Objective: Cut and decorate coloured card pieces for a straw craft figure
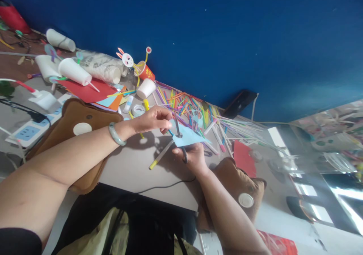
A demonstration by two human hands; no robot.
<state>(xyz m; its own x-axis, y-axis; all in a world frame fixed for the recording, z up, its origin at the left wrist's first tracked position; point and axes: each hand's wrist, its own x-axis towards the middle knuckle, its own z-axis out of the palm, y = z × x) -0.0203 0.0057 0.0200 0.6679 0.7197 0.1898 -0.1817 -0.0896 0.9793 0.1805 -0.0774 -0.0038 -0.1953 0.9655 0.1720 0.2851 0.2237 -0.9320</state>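
Note:
My left hand [155, 119], with a pale bangle on its wrist, pinches the left edge of a light blue paper sheet [188, 135] above the table. My right hand [193, 157] is closed round the dark handle of a pair of scissors [184, 153] below the paper. The scissor blades point up and away, across the paper's left part near my left fingertips. A curved notch shows in the sheet there. Just under the hands a white marker with a yellow end [161, 155] lies on the table.
Colourful sticks [181, 102] lie in a pile beyond the hands. Paper cups [75, 70] and red paper [85, 90] are at the back left. Brown cushions [76, 115] flank the arms, near a power strip [28, 132]. A blue wall [198, 39] rises behind.

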